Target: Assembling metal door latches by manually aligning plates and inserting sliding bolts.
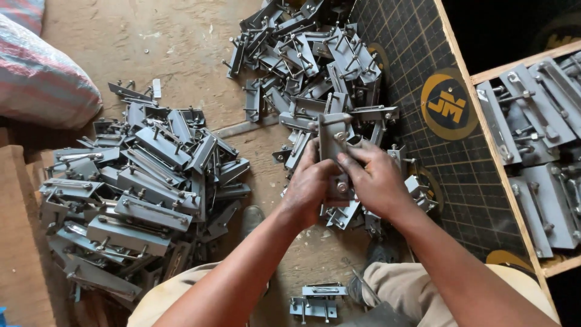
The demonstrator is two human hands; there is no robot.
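Dusty concrete floor carries two heaps of grey metal latches – one heap at left, another ahead. Both forearms reach forward, meeting at centre. Left hand and right hand clasp one latch upright, fingers wrapped round its lower half – top plate standing clear above them

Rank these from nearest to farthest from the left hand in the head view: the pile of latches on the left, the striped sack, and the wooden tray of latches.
From the left hand:
1. Pile of latches, on the floor to the left.
2. Wooden tray, at the right edge, past the right hand.
3. Striped sack, upper left corner.
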